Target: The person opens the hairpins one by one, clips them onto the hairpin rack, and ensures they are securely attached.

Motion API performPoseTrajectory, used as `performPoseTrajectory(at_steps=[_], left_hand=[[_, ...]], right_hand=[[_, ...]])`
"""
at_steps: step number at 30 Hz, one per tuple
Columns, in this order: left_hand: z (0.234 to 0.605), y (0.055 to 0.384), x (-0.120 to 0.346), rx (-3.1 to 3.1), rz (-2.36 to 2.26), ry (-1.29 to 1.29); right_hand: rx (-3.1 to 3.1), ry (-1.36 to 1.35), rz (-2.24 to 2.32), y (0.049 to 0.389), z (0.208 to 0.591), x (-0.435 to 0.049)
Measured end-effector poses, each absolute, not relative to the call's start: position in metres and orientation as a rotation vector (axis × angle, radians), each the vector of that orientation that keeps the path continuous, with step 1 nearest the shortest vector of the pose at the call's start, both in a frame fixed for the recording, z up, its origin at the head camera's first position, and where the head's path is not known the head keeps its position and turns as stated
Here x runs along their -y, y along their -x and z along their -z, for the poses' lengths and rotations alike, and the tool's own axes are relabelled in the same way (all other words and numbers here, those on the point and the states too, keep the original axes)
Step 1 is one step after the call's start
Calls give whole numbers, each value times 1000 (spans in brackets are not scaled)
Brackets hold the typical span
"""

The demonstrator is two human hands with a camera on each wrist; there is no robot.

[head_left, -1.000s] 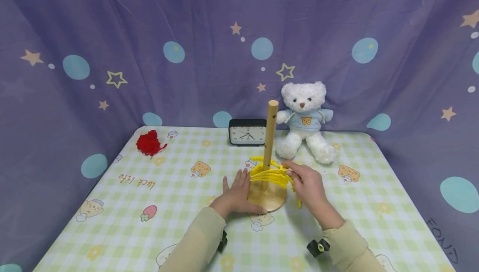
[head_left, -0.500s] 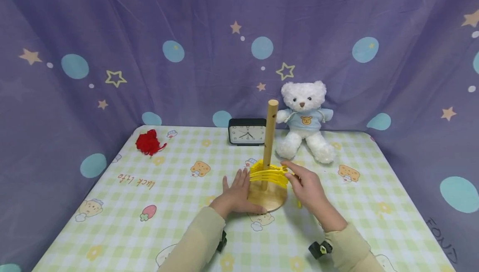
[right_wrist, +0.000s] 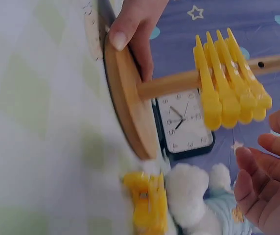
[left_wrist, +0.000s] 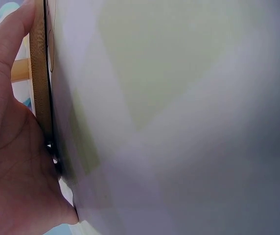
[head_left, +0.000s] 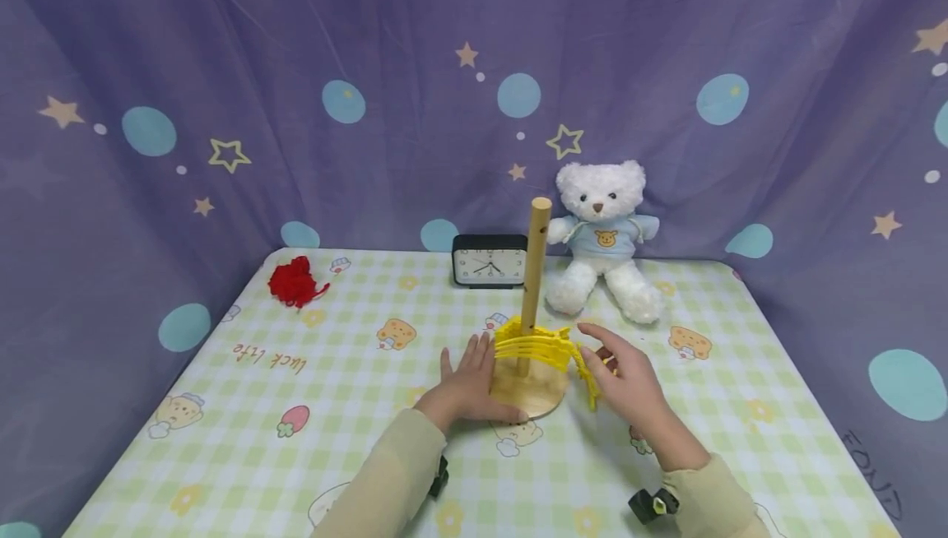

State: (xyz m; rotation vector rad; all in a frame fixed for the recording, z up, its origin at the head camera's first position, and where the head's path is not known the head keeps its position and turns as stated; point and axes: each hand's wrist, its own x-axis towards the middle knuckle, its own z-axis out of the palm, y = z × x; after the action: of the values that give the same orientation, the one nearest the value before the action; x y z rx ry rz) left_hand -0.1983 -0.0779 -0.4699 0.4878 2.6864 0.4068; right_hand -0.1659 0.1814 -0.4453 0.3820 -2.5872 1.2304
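A yellow plastic claw clip (right_wrist: pixel 230 83) with long tapered prongs sits around the pole of a round-based wooden stand (head_left: pixel 533 271), low on it. My left hand (head_left: pixel 467 386) presses against the left edge of the base with fingers spread, its thumb (left_wrist: pixel 5 29) along the rim. Just right of the clip, my right hand (head_left: pixel 629 377) hovers with loosely bent fingers and nothing between them. In the right wrist view its fingertips (right_wrist: pixel 245 188) stand apart from the clip. A second yellow clip (right_wrist: pixel 150 203) lies on the table near the right hand, partly hidden by it in the head view.
Behind the stand is a black-framed clock (head_left: pixel 489 262). A white teddy bear (head_left: pixel 603 242) in a blue top sits behind it to the right. Red yarn (head_left: pixel 296 281) lies at the far left of the checkered tablecloth (head_left: pixel 355 390). A purple curtain (head_left: pixel 400 176) hangs behind.
My right hand has let go of the yellow clip at the pole and drawn back to the right. The clip's raised rear part has closed in around the pole. The left hand stays put.
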Motion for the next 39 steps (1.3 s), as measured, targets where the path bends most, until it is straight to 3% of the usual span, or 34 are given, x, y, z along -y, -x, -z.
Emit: performPoseTrajectory(at_steps=[16,39], left_hand=[[469,198,78,-2684,-398,-489],[482,204,79,-2669,-454,-464]], right_hand=[[2849,-52,-1116,157,464,-223],[3141,-63,-1086,163,473,-238]])
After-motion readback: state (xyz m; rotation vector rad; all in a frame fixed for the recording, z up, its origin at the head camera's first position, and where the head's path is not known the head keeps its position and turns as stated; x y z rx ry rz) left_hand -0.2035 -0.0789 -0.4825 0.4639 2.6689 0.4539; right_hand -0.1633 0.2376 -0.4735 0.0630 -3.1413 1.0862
